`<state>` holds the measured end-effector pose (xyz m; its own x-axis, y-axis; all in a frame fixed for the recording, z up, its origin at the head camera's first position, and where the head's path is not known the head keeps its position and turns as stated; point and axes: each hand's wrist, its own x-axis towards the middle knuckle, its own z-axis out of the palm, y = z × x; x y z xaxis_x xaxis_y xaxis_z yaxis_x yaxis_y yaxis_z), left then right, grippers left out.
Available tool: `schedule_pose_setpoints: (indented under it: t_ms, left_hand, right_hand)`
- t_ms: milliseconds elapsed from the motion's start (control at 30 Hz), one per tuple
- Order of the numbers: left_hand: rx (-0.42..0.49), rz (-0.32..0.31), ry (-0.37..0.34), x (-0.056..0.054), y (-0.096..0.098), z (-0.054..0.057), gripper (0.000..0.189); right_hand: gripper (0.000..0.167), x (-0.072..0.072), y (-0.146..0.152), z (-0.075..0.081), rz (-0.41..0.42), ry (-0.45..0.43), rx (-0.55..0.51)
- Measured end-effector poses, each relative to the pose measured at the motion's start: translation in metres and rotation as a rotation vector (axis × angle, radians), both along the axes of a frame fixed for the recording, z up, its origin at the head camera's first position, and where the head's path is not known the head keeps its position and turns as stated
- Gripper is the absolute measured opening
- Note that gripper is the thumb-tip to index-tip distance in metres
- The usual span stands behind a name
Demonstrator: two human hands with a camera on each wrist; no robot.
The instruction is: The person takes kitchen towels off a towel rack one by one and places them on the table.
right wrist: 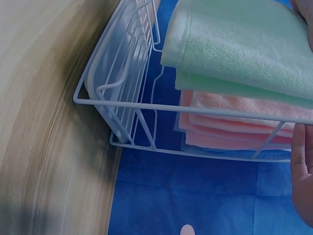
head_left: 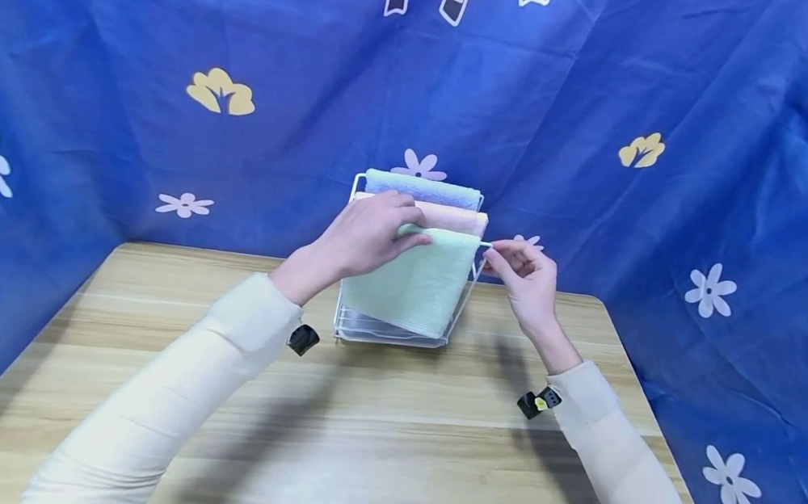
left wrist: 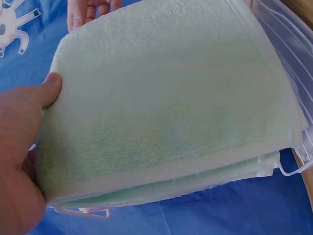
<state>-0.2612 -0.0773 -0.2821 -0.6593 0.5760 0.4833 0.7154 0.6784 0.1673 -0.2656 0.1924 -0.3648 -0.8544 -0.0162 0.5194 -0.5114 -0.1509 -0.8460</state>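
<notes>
A folded pale green towel hangs at the front of a white wire rack. My left hand grips its top edge, thumb in front and the other fingers behind; the left wrist view shows the thumb on the towel. My right hand pinches the end of a white wire bar at the rack's upper right. In the right wrist view that hand is partly cut off beside the rail. Behind the green towel hang a pink towel and a blue towel.
The rack stands near the back edge of a wooden table, with a clear tray at its base. Blue patterned cloth hangs behind and along both sides.
</notes>
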Motion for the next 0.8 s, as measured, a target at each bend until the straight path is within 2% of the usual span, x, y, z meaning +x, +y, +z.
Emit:
schedule_pose_setpoints:
  t_ms: [167,400,533,800]
  left_hand:
    - [0.017,0.001,0.020,0.0003,-0.0003,-0.0010,0.022]
    - [0.013,0.010,0.035,0.0009,-0.0005,0.0014,0.021]
    - [0.014,0.009,0.035,0.0006,0.0004,0.0033,0.021]
    - [0.045,0.006,0.019,0.0013,-0.0002,0.0061,0.021]
  right_hand:
    - [0.021,0.0002,-0.0007,-0.0011,-0.015,0.008,0.013]
    - [0.020,-0.0013,-0.0008,-0.0023,-0.016,0.006,0.013]
    - [0.010,-0.0021,-0.0004,-0.0024,-0.011,0.007,0.009]
    - [0.015,-0.0023,0.0003,-0.0023,-0.024,0.007,0.026]
